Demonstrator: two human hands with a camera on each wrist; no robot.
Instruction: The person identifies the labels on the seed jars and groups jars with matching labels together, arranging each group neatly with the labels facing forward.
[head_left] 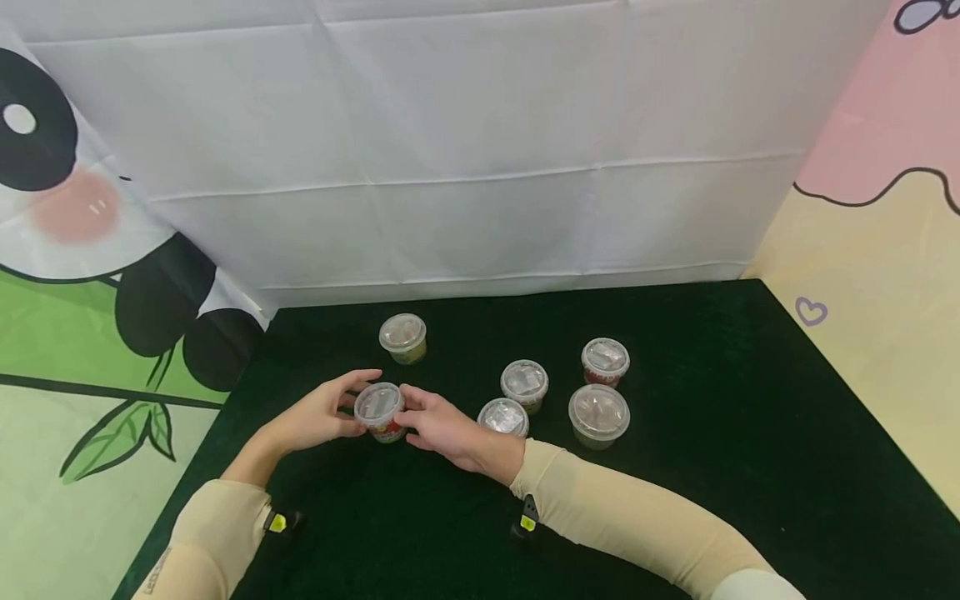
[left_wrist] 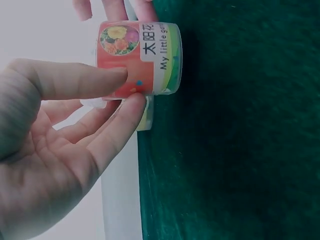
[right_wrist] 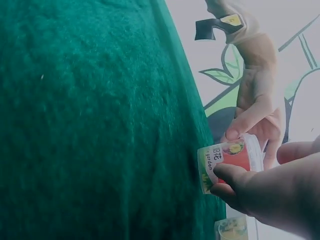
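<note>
Between my two hands is a small lidded plastic cup (head_left: 378,406) with a clear lid. Its red, white and green label (left_wrist: 162,50) shows flowers and the words "My little". My left hand (head_left: 322,414) holds the cup from the left, thumb against the label and fingers curving behind. From the other side my right hand (head_left: 446,427) grips it, fingertips pressed on the label in the right wrist view. Beyond them stands another lidded cup (head_left: 403,337) with yellowish-green contents.
Right of my hands stand several more lidded cups, among them a front one (head_left: 504,417) partly behind my right wrist, a wider one (head_left: 598,414) and a red-labelled one (head_left: 605,360). Dark green cloth (head_left: 712,467) covers the table. White fabric (head_left: 480,225) hangs behind it, with printed panels at both sides.
</note>
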